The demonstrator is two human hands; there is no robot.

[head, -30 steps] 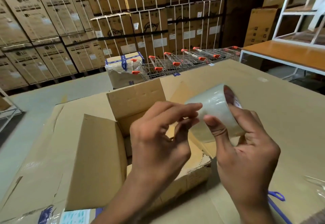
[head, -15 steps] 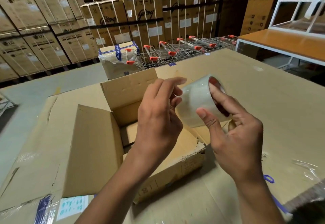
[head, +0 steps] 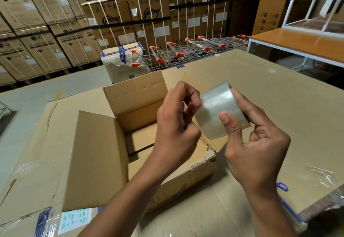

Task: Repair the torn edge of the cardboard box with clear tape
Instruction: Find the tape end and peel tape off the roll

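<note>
An open brown cardboard box (head: 96, 158) stands on a large cardboard sheet, its flaps spread, with a ragged torn edge (head: 202, 162) along its near right rim. Above that edge I hold a roll of clear tape (head: 216, 110). My right hand (head: 255, 151) grips the roll, thumb pressed on its outer face and fingers behind it. My left hand (head: 176, 123) has its fingertips curled against the roll's left side, picking at its surface. No free strip of tape shows.
The box rests on a wide cardboard sheet (head: 279, 106) covering the work surface. A blue-handled tool (head: 286, 197) lies at the near right edge. Shopping carts (head: 186, 52), a taped parcel (head: 121, 63) and stacked cartons (head: 55, 32) stand behind; an orange table (head: 301, 41) is at the right.
The roll has turned a little in my right hand, and my left fingers have curled in against its left side. The view has dropped slightly toward the box.
</note>
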